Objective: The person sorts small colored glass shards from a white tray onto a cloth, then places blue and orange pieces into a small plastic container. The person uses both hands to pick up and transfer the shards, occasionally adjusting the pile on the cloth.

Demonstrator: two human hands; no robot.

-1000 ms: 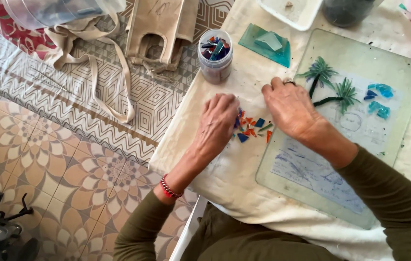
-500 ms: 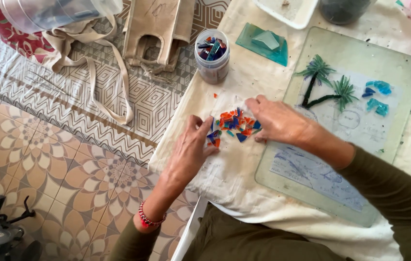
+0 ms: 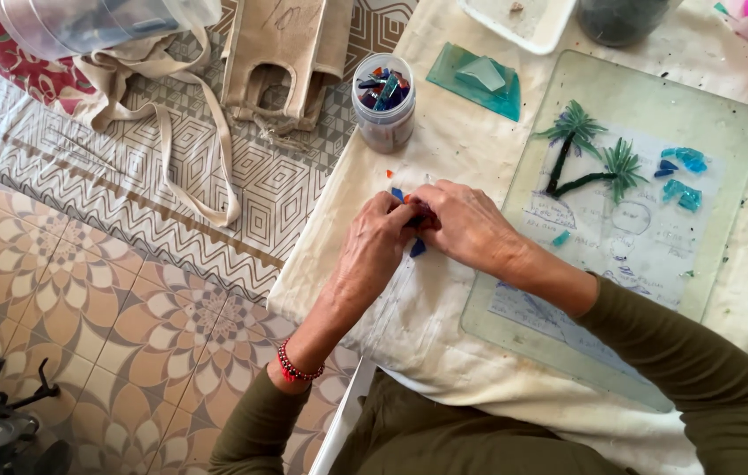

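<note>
While both hands are cupped together over a small heap of coloured glass chips point(image 3: 415, 249), the left hand point(image 3: 374, 251) and right hand point(image 3: 466, 227) touch at the fingertips, closed around the chips on the cloth-covered desk point(image 3: 444, 317). Just right of the heap lies a clear glass sheet point(image 3: 726, 132) bearing two finished green palm trees point(image 3: 587, 149) and blue fragments; most outlined areas remain unfilled. Behind the heap stands a clear jar of chips point(image 3: 383, 110).

2 bare hands, left hand point(image 3: 377, 244) and right hand point(image 3: 466, 227); olive-green long sleeves point(image 3: 700, 369); red beaded bracelet point(image 3: 297, 369) on left wrist.
</note>
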